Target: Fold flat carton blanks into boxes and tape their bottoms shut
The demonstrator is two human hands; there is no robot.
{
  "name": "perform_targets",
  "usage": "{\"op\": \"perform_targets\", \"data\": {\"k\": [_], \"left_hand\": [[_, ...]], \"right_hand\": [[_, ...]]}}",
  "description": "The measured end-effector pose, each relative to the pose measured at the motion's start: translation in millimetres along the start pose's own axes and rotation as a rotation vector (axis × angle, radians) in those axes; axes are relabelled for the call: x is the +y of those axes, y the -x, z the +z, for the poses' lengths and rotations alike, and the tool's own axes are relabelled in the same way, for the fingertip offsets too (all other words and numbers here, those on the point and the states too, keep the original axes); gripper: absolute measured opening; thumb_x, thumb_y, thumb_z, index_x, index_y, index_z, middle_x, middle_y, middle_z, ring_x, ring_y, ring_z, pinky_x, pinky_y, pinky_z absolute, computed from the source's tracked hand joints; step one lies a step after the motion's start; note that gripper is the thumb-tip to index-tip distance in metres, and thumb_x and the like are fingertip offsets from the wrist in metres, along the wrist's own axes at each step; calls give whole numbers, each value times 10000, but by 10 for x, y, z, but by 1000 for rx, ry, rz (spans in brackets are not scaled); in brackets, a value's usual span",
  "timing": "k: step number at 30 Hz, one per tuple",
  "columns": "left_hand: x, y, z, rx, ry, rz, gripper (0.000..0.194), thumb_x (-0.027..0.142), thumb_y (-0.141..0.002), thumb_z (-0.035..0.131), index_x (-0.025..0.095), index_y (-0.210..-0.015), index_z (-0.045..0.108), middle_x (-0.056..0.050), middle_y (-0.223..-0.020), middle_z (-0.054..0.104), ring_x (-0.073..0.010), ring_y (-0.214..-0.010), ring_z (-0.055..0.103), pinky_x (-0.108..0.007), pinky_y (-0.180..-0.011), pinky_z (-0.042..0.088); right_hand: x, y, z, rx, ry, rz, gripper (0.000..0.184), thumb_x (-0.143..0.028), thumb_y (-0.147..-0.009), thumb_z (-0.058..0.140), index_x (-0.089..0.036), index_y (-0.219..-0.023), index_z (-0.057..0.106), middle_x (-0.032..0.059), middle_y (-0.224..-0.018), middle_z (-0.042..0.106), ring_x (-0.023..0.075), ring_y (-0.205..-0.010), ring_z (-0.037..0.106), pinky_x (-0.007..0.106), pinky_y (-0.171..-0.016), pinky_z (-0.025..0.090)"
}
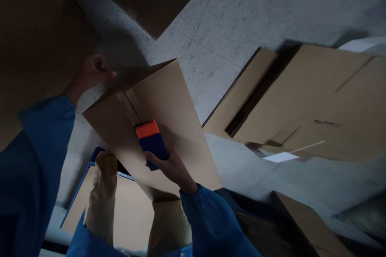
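So my right hand [169, 166] is wrapped around a chunky tape dispenser, dark blue body with an orange top [151, 140], fingers closed on its lower end. The orange end is pressed flat against the plain brown cardboard box [169, 100] I'm working on, sitting right beside the seam where two flaps meet near the middle of the panel. The box is tilted up toward me, so I'm looking at one big flat face of it and can't see inside at all.

My left hand [95, 70] is up at the far top-left corner of that same box, fingers curled over the edge, holding it. It's pretty dark up there, so how tight the grip is I can't tell. Both arms are in blue sleeves [45, 136].

Below the box there's a blue-rimmed tray or cart [79, 186] with a flat sheet of cardboard lying in it, plus a couple of tan, wrapped-looking bundles [102, 196] standing up from it. No idea what those are, too dim.

Off to the right, well apart from my box, a pile of flattened brown cartons [316, 104] lies on the grey speckled floor [217, 36], with a small white slip of paper [280, 157] at the near edge of the pile. Another cardboard piece [304, 221] pokes in at the bottom right, and more cardboard looms at the top left.
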State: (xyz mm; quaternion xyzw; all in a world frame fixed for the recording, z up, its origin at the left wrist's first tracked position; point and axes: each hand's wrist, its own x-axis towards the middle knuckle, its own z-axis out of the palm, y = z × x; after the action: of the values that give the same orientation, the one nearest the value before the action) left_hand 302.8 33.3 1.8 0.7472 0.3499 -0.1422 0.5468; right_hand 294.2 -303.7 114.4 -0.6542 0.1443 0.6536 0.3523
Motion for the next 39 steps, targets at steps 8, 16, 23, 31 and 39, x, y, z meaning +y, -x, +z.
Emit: {"op": "perform_targets", "data": {"k": [8,16,23,31,39], "left_hand": [[-366,83,307,-118,30,-76,485,583,-507,794,261,-807,591,-20,-934,697,-195,-965,575,-353,-901,434],[152,412,459,-53,-23,23,417,665,-846,568,257,-858,656,-48,-963,723,-275,-1123,600,-383,-968,411],[240,548,685,-165,-243,-11,499,608,-746,802,172,-923,636,-96,-917,663,-315,-1024,624,-356,-909,406],[346,551,695,-114,-692,11,538,670,-859,665,173,-1065,673,-90,-932,704,-305,-945,664,-381,-813,484],[363,556,701,-115,-696,1,568,699,-841,556,221,-1130,658,-110,-1015,713,-357,-1004,638,-472,-865,441]], "right_hand": [[11,-2,32,-3,-21,11,533,-666,-614,793,-153,-652,654,92,-640,692,191,-586,676,276,-545,551],[5,-14,18,-4,-61,25,548,-666,-590,811,-147,-676,655,85,-648,692,191,-592,681,278,-547,550],[-120,64,-14,-2,-40,63,464,-587,-642,811,-147,-691,669,94,-677,717,200,-631,701,280,-580,552],[-30,113,-88,-9,62,22,423,-562,-767,732,-144,-734,670,96,-733,737,196,-660,697,288,-627,550],[615,296,-234,-26,74,106,459,-614,-740,698,-161,-702,638,83,-687,708,204,-654,675,295,-604,511]]}}
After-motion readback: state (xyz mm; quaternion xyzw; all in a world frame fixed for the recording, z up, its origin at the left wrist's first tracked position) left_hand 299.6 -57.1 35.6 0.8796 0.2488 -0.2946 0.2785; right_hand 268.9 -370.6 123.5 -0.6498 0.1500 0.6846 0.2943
